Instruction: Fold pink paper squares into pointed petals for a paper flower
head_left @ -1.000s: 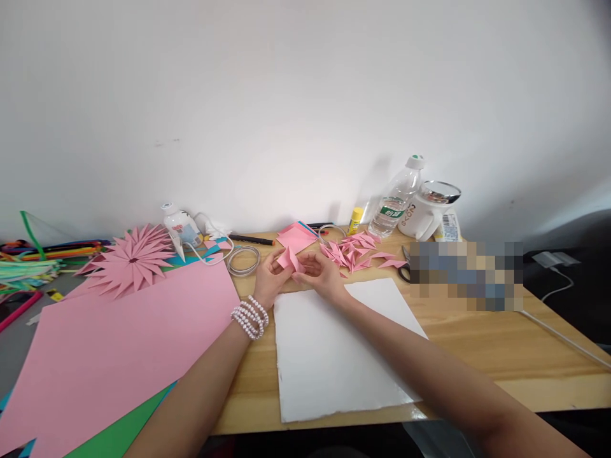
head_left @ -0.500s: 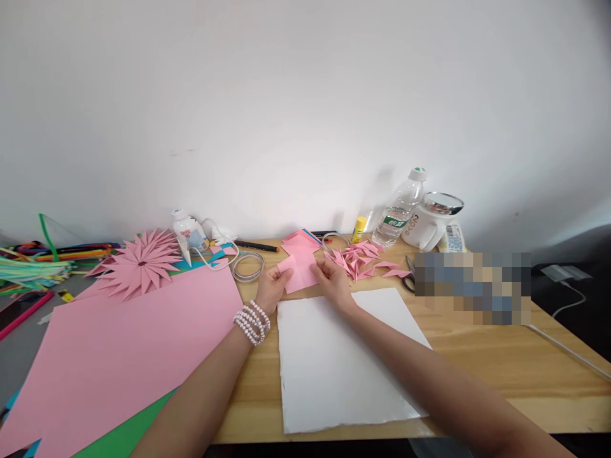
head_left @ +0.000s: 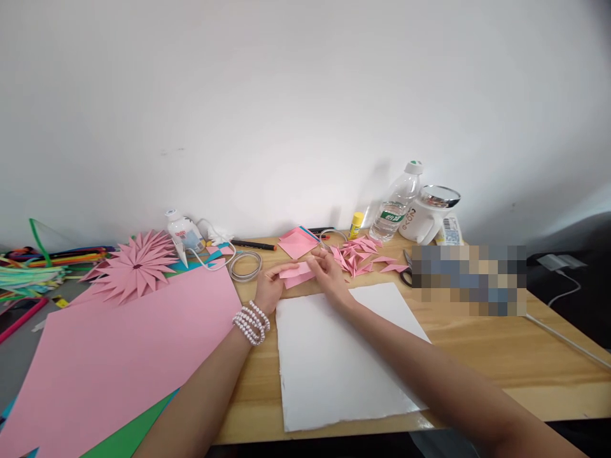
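Observation:
Between my two hands is a small pink sheet of paper, bent over along its width. My left hand pinches its left end; a beaded bracelet circles that wrist. At the right end, my right hand grips the same paper with thumb and fingers. Just beyond lies a stack of pink paper squares with a blue edge showing. Folded pink paper pieces are heaped to the right of my hands. A white board lies below my wrists.
At left, a pink folded-paper rosette rests by large pink sheets and pipe cleaners. Along the wall stand a white bottle, a glue stick, a water bottle and a mug. Scissors lie right.
The pink paper was spread flatter between my hands and is now folded over into a narrower strip. My right hand's fingers have shifted up along its edge. The view has shifted slightly.

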A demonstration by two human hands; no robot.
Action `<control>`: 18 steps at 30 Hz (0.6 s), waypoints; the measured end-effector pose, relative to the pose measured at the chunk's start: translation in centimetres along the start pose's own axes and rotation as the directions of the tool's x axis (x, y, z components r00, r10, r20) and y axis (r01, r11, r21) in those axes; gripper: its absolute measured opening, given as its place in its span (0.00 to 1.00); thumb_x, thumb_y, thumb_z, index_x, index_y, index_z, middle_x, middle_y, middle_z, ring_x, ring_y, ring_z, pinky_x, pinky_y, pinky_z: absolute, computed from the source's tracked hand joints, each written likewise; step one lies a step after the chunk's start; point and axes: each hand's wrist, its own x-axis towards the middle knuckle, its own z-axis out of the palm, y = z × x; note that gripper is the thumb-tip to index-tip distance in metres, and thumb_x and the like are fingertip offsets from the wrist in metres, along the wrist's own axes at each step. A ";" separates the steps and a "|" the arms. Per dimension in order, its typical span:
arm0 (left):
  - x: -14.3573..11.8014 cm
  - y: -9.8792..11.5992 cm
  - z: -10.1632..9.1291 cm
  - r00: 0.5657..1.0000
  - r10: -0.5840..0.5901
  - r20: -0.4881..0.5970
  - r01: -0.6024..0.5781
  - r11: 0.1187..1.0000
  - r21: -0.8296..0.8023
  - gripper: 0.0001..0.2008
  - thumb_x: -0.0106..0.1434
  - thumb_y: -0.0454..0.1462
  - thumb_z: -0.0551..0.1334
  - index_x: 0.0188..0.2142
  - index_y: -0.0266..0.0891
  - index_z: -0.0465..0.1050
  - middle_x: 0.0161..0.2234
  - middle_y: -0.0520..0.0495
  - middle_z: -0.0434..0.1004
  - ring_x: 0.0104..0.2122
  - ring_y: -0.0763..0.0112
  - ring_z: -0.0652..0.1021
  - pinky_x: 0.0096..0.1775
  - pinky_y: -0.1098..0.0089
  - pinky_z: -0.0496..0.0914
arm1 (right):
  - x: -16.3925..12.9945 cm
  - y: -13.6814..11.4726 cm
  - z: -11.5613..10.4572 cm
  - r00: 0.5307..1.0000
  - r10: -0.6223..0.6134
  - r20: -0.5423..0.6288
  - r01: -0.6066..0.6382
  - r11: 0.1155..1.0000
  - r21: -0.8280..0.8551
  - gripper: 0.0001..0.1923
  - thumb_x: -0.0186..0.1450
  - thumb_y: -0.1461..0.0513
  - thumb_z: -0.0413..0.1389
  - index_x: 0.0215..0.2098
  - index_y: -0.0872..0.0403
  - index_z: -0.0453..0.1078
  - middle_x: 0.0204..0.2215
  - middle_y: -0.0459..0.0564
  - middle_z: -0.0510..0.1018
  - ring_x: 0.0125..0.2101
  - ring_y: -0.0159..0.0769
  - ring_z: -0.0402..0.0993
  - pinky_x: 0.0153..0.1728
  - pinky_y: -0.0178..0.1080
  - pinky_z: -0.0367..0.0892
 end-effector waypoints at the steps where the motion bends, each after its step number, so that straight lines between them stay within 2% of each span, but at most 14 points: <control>1: 0.0 0.1 0.1 1.000 0.000 0.008 0.000 1.000 0.000 0.17 0.44 0.26 0.54 0.29 0.41 0.77 0.38 0.49 0.76 0.43 0.64 0.72 0.46 0.63 0.63 | 0.0 0.0 0.0 1.000 0.013 0.000 -0.013 1.000 0.012 0.21 0.55 0.50 0.52 0.41 0.53 0.61 0.28 0.48 0.71 0.28 0.36 0.68 0.29 0.38 0.65; 4: 0.0 0.4 0.2 0.997 -0.081 -0.002 0.080 0.988 -0.132 0.15 0.45 0.28 0.54 0.30 0.38 0.76 0.37 0.46 0.77 0.42 0.64 0.73 0.45 0.64 0.64 | 0.0 0.1 0.0 1.000 0.025 -0.012 -0.024 0.997 0.075 0.22 0.51 0.52 0.57 0.40 0.54 0.62 0.30 0.48 0.71 0.30 0.35 0.69 0.32 0.38 0.66; 7: 0.2 0.6 0.1 0.982 -0.191 0.002 0.179 0.915 -0.362 0.13 0.48 0.31 0.54 0.32 0.34 0.74 0.36 0.42 0.77 0.39 0.62 0.74 0.41 0.63 0.67 | 0.2 0.3 -0.1 0.998 0.025 -0.061 -0.018 0.993 0.119 0.23 0.50 0.54 0.58 0.41 0.54 0.61 0.29 0.48 0.71 0.30 0.34 0.69 0.32 0.38 0.66; 9: 0.3 0.8 0.0 0.966 -0.259 -0.015 0.230 0.880 -0.415 0.13 0.52 0.36 0.55 0.33 0.33 0.73 0.34 0.40 0.77 0.36 0.61 0.76 0.37 0.62 0.69 | 0.2 0.4 -0.1 0.997 0.026 -0.067 -0.016 0.990 0.141 0.24 0.50 0.54 0.59 0.42 0.54 0.61 0.29 0.47 0.70 0.30 0.34 0.69 0.32 0.38 0.66; 11: 0.3 1.0 0.0 0.954 -0.295 -0.048 0.259 0.897 -0.357 0.14 0.54 0.41 0.56 0.33 0.33 0.73 0.31 0.41 0.78 0.31 0.64 0.76 0.33 0.65 0.70 | 0.2 0.3 0.0 0.999 0.012 -0.037 -0.006 0.987 0.159 0.23 0.50 0.55 0.59 0.42 0.54 0.61 0.30 0.48 0.71 0.32 0.35 0.69 0.34 0.39 0.66; 13: 0.1 1.1 0.2 0.958 -0.286 -0.021 0.273 0.932 -0.240 0.14 0.52 0.43 0.59 0.31 0.33 0.73 0.28 0.44 0.78 0.27 0.67 0.76 0.29 0.69 0.70 | 0.1 0.2 0.2 1.000 -0.012 -0.013 0.014 0.985 0.171 0.22 0.50 0.56 0.59 0.41 0.54 0.62 0.35 0.50 0.71 0.36 0.36 0.69 0.38 0.40 0.65; 16: -0.3 1.2 0.5 0.943 -0.301 0.145 0.320 0.938 -0.136 0.14 0.50 0.44 0.62 0.29 0.34 0.74 0.23 0.46 0.77 0.23 0.68 0.75 0.28 0.68 0.70 | 0.1 0.1 0.3 1.000 -0.020 -0.017 0.023 0.980 0.199 0.22 0.49 0.57 0.60 0.40 0.54 0.63 0.38 0.52 0.70 0.39 0.37 0.68 0.40 0.40 0.65; 18: -0.5 1.2 0.5 0.927 -0.316 0.203 0.345 0.930 -0.126 0.15 0.50 0.45 0.61 0.30 0.34 0.74 0.23 0.46 0.76 0.23 0.67 0.76 0.29 0.66 0.71 | 0.1 0.1 0.2 0.999 0.003 -0.033 0.004 0.976 0.216 0.22 0.48 0.57 0.61 0.40 0.54 0.63 0.36 0.51 0.72 0.36 0.36 0.70 0.39 0.40 0.66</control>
